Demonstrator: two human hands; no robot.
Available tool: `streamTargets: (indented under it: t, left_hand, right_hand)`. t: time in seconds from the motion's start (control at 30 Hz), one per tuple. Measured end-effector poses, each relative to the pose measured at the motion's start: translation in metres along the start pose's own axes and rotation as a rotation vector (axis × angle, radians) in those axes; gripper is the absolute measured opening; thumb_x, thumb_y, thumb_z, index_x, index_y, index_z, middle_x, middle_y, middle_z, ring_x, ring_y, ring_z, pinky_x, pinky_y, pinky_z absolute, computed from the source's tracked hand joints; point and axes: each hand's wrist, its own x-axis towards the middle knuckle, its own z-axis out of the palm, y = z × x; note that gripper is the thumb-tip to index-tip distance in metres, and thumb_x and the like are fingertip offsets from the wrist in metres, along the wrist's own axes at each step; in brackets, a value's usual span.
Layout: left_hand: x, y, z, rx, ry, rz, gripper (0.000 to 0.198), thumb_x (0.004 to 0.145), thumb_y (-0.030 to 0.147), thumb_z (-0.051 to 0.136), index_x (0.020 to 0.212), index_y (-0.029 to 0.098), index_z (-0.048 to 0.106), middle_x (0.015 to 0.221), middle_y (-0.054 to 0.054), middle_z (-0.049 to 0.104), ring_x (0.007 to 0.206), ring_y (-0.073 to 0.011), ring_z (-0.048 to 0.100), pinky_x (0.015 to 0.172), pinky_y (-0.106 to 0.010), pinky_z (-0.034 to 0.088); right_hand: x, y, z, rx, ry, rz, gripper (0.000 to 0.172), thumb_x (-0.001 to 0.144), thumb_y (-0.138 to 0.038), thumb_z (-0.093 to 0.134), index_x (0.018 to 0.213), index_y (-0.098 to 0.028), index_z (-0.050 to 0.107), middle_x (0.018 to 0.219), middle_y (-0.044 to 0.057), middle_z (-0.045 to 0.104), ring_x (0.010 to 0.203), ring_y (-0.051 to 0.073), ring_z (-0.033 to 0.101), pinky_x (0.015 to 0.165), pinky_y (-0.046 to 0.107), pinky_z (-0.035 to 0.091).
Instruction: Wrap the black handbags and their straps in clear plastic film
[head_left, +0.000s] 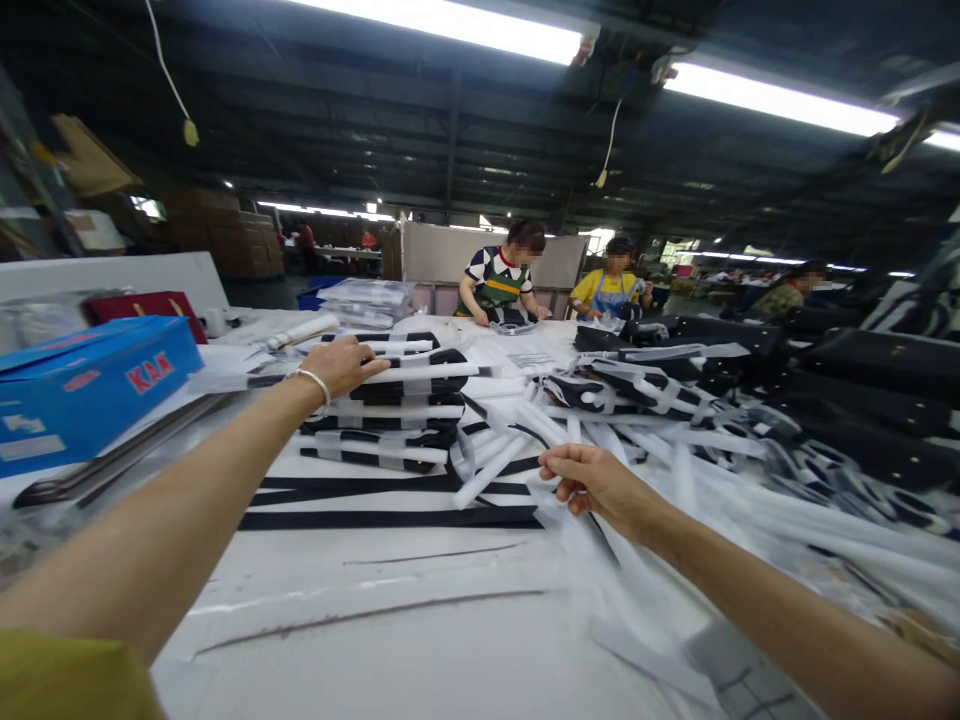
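Note:
My left hand, a pale bangle at its wrist, lies with fingers stretched over the top of a pile of black straps partly wrapped in white foam sheet. Its fingertips touch a white-wrapped roll on that pile. To the right, my right hand is closed in a pinch above the table. A thin black strap runs up to its fingertips, and dark strap shows again below the hand. Long flat black straps lie across the table in front of the pile.
A blue box stands at the left. Loose white foam strips cover the right side, before stacked black bags. Two people work across the white table: one in a patterned top, one in yellow.

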Motion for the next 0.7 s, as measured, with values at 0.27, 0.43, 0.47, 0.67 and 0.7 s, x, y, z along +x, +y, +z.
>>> streamTargets:
  t: [0.27, 0.43, 0.47, 0.67, 0.7]
  left_hand:
    - [-0.019, 0.01, -0.001, 0.004, 0.133, -0.013, 0.05, 0.091, 0.05, 0.035, 0.117, 0.017, 0.063, 0.117, -0.017, 0.062, 0.108, -0.0334, 0.059, 0.088, -0.042, 0.046]
    - [-0.06, 0.04, 0.002, -0.219, 0.39, 0.048, 0.048, 0.092, 0.043, 0.035, 0.126, 0.014, 0.053, 0.122, -0.017, 0.059, 0.115, -0.0339, 0.053, 0.098, -0.046, 0.041]
    - [-0.074, 0.053, 0.004, -0.3, 0.413, 0.084, 0.046, 0.092, 0.042, 0.035, 0.125, 0.015, 0.053, 0.123, -0.017, 0.058, 0.116, -0.033, 0.053, 0.099, -0.046, 0.04]
    - [-0.196, 0.158, 0.019, -0.869, 0.113, 0.296, 0.019, 0.089, 0.037, 0.046, 0.088, 0.029, 0.063, 0.107, -0.009, 0.068, 0.11, -0.029, 0.058, 0.101, -0.047, 0.043]
    - [-0.217, 0.175, 0.024, -0.92, 0.04, 0.308, 0.017, 0.089, 0.037, 0.047, 0.086, 0.03, 0.063, 0.108, -0.008, 0.068, 0.11, -0.0291, 0.059, 0.1, -0.047, 0.045]
  right_hand:
    - [-0.017, 0.001, -0.012, -0.011, 0.03, 0.003, 0.016, 0.075, -0.029, 0.07, 0.084, -0.017, 0.065, 0.084, 0.003, 0.066, 0.054, 0.007, 0.054, 0.041, 0.017, 0.039]
    - [-0.051, 0.007, -0.034, -0.088, 0.048, -0.028, 0.022, 0.071, -0.033, 0.072, 0.082, -0.016, 0.064, 0.079, 0.002, 0.066, 0.055, 0.008, 0.056, 0.043, 0.018, 0.041]
    - [-0.06, 0.01, -0.04, -0.108, 0.054, -0.028, 0.023, 0.07, -0.034, 0.071, 0.082, -0.015, 0.064, 0.079, 0.002, 0.066, 0.056, 0.009, 0.056, 0.043, 0.018, 0.042]
    - [-0.123, 0.033, -0.067, -0.202, 0.12, -0.012, 0.026, 0.069, -0.036, 0.07, 0.082, -0.014, 0.066, 0.077, 0.002, 0.067, 0.056, 0.01, 0.056, 0.041, 0.019, 0.042]
    - [-0.134, 0.035, -0.071, -0.211, 0.14, -0.003, 0.026, 0.068, -0.036, 0.07, 0.081, -0.014, 0.066, 0.075, 0.002, 0.066, 0.055, 0.01, 0.056, 0.041, 0.019, 0.041]
